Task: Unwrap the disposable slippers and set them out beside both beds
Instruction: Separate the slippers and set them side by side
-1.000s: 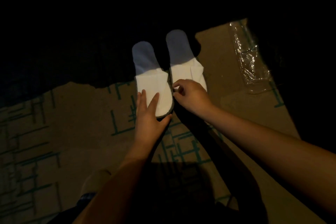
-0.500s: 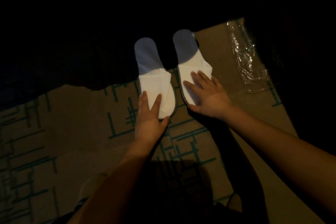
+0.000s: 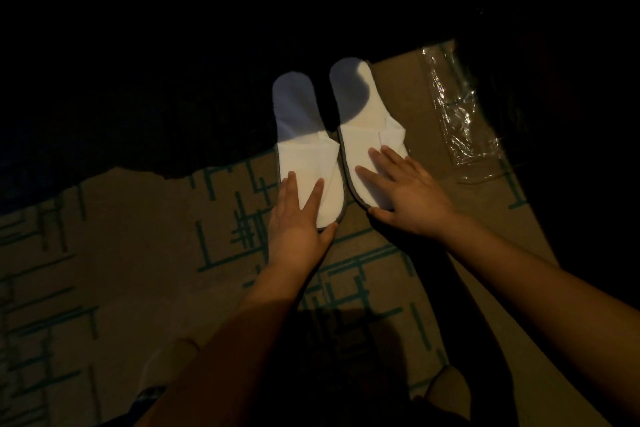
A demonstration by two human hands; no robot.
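Note:
Two white disposable slippers lie side by side on the patterned carpet, toes toward me and heels pointing away into shadow. My left hand rests flat on the toe of the left slipper, fingers spread. On the toe of the right slipper my right hand also lies flat with fingers apart. Neither hand grips anything. The slippers' heel ends sit in a dark shadow.
An empty clear plastic wrapper lies on the carpet to the right of the slippers. The brown carpet has teal line patterns. Deep darkness covers the top and right of the view. My knees show at the bottom.
My right hand went from pinching the right slipper's edge to lying flat on its toe. The right slipper shifted slightly right. The left hand stayed pressed on the left slipper.

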